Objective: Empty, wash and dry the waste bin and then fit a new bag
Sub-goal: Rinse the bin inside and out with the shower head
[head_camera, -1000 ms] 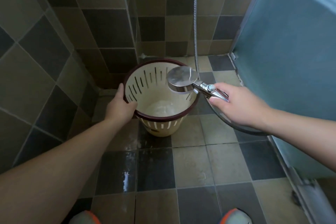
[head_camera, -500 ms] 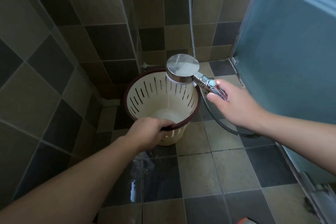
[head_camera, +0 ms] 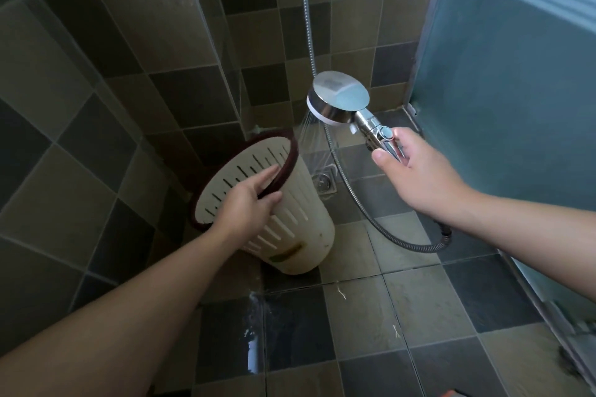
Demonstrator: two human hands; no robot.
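A cream slotted waste bin (head_camera: 300, 229) with a dark red rim is tilted on the tiled floor, its mouth turned up and to the left, toward the wall. My left hand (head_camera: 248, 206) grips the near side of the rim, fingers inside and thumb outside. My right hand (head_camera: 416, 174) holds the handle of a chrome shower head (head_camera: 338, 101), raised to the right of the bin. Thin jets of water leave the head toward the bin's rim and the floor.
A metal hose (head_camera: 364, 213) loops from the shower handle across the floor and up the back wall. A square floor drain (head_camera: 324, 182) lies just behind the bin. A frosted glass door (head_camera: 516, 106) stands at the right. The floor tiles are wet.
My left hand has tipped the bin from upright onto its side edge, mouth to the left. The shower head has moved up and right, off the bin's mouth.
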